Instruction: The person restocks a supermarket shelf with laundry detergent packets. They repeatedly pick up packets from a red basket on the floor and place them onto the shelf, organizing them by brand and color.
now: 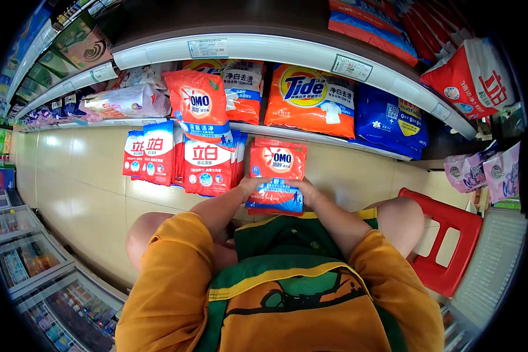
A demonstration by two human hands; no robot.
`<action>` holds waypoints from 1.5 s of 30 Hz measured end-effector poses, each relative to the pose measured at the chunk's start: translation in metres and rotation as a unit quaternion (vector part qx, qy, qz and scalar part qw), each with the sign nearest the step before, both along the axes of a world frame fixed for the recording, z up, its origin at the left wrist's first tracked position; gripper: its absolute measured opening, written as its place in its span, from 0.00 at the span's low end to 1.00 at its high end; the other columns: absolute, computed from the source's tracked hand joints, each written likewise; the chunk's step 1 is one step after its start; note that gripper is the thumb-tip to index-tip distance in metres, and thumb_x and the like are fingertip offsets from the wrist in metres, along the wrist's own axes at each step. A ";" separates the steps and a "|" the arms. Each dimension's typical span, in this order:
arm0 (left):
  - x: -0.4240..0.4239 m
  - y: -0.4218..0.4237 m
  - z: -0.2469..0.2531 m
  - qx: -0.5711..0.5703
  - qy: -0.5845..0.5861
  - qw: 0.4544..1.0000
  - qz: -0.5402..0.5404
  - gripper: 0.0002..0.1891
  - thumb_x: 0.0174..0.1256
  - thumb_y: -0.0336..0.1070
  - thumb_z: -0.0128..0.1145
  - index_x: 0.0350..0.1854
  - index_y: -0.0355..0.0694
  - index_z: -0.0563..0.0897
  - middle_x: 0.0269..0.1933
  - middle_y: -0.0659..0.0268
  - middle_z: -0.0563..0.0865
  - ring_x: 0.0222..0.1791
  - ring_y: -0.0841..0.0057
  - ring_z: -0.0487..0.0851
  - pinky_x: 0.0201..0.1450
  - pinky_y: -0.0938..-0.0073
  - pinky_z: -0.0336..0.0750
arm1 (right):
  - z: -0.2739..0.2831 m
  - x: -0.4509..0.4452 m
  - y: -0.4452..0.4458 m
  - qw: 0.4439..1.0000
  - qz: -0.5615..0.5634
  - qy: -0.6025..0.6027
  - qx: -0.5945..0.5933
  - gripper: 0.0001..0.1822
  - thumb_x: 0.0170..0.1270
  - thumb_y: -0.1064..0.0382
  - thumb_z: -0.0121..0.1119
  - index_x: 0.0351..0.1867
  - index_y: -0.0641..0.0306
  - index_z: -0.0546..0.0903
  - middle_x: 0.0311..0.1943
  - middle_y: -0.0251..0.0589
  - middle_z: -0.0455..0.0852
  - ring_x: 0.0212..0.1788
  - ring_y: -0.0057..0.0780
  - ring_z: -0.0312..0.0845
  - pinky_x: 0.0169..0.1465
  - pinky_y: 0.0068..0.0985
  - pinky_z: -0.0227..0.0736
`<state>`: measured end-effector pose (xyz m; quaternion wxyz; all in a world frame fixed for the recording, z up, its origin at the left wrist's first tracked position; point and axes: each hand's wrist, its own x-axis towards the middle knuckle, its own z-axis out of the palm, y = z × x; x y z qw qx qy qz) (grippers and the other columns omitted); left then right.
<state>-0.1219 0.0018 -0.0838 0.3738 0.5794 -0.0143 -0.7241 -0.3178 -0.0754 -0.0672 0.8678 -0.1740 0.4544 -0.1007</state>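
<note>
Between my two hands is a small stack of red and blue OMO laundry powder bags [278, 160], low in front of my knees. My left hand [250, 186] grips the left edge of the stack, and my right hand [304, 190] holds the opposite edge. Just left of it, red and white Liby detergent bags [207, 165] stand in a group on the tiled floor, with more Liby bags [157, 154] farther left. A larger OMO bag [198, 103] rests upright behind the nearer group, partly over its top, against the bottom shelf. The underside of the held stack is hidden.
Orange Tide bags [310, 101] and a blue detergent bag [391, 116] fill the low shelf ahead. Above it juts a shelf edge [273, 46] with price tags. A red plastic stool [464, 246] stands at my right; glass-topped display cases [70, 303] are at lower left.
</note>
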 end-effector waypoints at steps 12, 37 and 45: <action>0.003 -0.015 0.004 0.050 -0.148 0.982 -0.108 0.32 0.45 0.43 0.69 0.52 0.35 0.70 0.43 0.58 0.81 0.42 0.70 0.81 0.41 0.68 0.78 | 0.009 -0.009 -0.013 0.976 0.174 0.123 -0.044 0.29 0.48 0.61 0.66 0.54 0.61 0.70 0.48 0.44 0.77 0.48 0.39 0.75 0.51 0.38 0.70; 0.024 -0.277 0.396 -0.316 -0.455 0.818 -0.155 0.15 0.58 0.43 0.56 0.38 0.34 0.78 0.36 0.62 0.82 0.32 0.78 0.80 0.32 0.79 0.75 | 0.388 0.021 -0.222 0.353 0.223 0.597 -0.685 0.19 0.56 0.62 0.48 0.48 0.71 0.71 0.47 0.55 0.76 0.47 0.50 0.74 0.47 0.37 0.71; 0.016 -0.292 0.391 -0.293 -0.315 0.899 -0.083 0.13 0.54 0.32 0.59 0.40 0.33 0.77 0.39 0.58 0.81 0.37 0.72 0.81 0.40 0.73 0.79 | 0.389 0.019 -0.230 0.523 0.131 0.545 -0.642 0.26 0.57 0.51 0.50 0.49 0.72 0.71 0.48 0.55 0.76 0.52 0.43 0.73 0.53 0.32 0.68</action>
